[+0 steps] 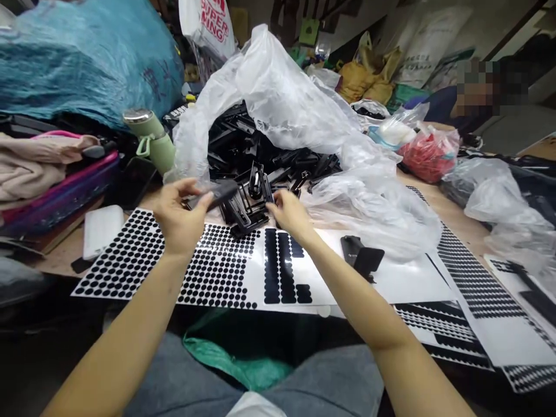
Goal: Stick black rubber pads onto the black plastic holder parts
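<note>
A flat, dark plastic piece (pixel 222 191) is gripped between the thumb and fingers of my left hand (pixel 182 214). My right hand (pixel 287 213) reaches to the near edge of a heap of black plastic parts (pixel 249 174), its fingertips pinched against one of them; I cannot make out whether it is held. The heap spills from a large clear plastic bag (pixel 295 98). Below both hands lies a white sheet with black round stickers (pixel 208 266) and dark strip-shaped stickers (pixel 280 272). Two dark pieces (pixel 362 255) rest on the sheet right of my right forearm.
A green bottle (pixel 150 142) and a white box (pixel 103 231) stand at the left, beside a purple basket (pixel 65 179). More sticker sheets (pixel 473 278) overlap at the right. A bag with red contents (pixel 430 152) sits farther back, near another person (pixel 469 104).
</note>
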Motion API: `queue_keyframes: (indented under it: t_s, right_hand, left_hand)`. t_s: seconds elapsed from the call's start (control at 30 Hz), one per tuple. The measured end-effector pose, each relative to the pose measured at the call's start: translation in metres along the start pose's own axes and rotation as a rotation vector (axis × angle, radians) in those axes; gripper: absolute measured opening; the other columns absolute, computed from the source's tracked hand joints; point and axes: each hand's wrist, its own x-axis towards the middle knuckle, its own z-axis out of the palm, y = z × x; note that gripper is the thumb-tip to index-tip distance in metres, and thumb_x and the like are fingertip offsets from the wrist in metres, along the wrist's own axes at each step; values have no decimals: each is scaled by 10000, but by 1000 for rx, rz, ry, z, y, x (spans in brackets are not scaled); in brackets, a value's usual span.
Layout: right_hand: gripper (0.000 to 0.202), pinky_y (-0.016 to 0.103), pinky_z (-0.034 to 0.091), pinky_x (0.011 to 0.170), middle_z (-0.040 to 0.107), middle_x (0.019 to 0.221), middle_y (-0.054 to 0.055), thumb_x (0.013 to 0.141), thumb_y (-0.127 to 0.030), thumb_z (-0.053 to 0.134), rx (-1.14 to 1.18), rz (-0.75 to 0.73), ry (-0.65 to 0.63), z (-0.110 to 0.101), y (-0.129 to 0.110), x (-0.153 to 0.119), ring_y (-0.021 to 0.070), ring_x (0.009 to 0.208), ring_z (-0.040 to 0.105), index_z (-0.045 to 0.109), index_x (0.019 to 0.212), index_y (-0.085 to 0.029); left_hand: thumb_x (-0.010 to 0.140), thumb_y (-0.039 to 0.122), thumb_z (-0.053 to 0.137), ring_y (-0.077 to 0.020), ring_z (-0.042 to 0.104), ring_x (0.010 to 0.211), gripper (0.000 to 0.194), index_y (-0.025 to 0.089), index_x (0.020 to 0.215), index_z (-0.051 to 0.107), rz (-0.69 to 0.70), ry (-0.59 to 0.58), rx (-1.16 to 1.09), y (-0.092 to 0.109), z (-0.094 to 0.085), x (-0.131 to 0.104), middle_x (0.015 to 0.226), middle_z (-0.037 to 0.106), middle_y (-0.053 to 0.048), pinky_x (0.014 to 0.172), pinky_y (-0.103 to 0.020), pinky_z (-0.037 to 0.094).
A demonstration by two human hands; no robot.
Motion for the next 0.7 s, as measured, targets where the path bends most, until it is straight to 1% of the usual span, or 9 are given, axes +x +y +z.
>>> queue_keyframes:
  t_s: [0.07,0.1,0.13,0.2,0.27,0.4,0.47,0.6,0.7]
  right_hand:
    - [163,295,411,725,611,873,52,813,-311,504,54,-47,-323,0,-10,-58,170,812,558,576,898,-191]
    - [118,277,408,697,611,820,35,797,-288,532,64,-63,-441,4,-15,-85,155,764,558,588,834,-191]
    - [81,268,405,687,605,791,29,785,-253,549,56,-73,-508,9,-20,-110,146,734,556,592,802,-187]
    - [53,262,403,709,588,799,35,779,-217,556,15,-93,-512,21,-27,-146,147,756,550,591,791,-179]
    - [63,273,404,733,572,818,51,797,-193,526,-50,-100,-447,31,-32,-165,162,786,541,586,799,-174]
    - [113,326,412,724,560,827,92,807,-131,465,-142,-129,-386,42,-36,-175,212,800,519,569,791,-171]
    - [125,344,413,715,557,821,96,798,-109,455,-115,-140,-375,42,-35,-176,223,803,511,557,777,-179]
    - [99,321,414,705,545,781,42,815,-194,458,158,-68,-336,30,-31,-166,181,751,511,524,743,-207]
    - [135,297,410,706,533,786,17,825,-282,430,342,37,-202,25,-28,-138,154,743,508,500,733,-212]
  left_hand:
    - [680,281,658,-176,591,806,385,179,1041,567,-167,-159,-194,-1,-4,-37,860,601,-29,792,-346,464]
    - [677,294,659,-169,596,778,374,169,1019,574,-234,-249,-249,-5,-4,-55,836,603,-26,771,-339,472]
    - [674,302,660,-169,596,770,354,164,991,585,-276,-329,-259,-9,-4,-72,819,606,-26,765,-337,474]
    - [688,316,638,-180,589,798,259,168,899,615,-269,-439,-179,-19,-4,-99,825,610,-35,789,-346,463]
    - [734,328,584,-193,575,853,194,183,854,628,-193,-508,-51,-27,-7,-113,873,611,-46,829,-357,442]
    - [757,338,564,-240,502,1020,277,188,986,609,0,-607,214,-30,-17,-115,1018,594,-84,920,-392,376]
    - [736,329,593,-275,455,1077,345,181,1047,589,42,-625,348,-30,-21,-113,1050,587,-104,939,-418,347]
    - [745,308,583,-271,472,1042,324,186,1045,590,68,-658,393,-31,-25,-113,1002,596,-98,923,-410,357]
    - [774,323,547,-257,479,1034,332,176,1071,579,128,-680,372,-28,-28,-115,1025,573,-105,912,-385,367]
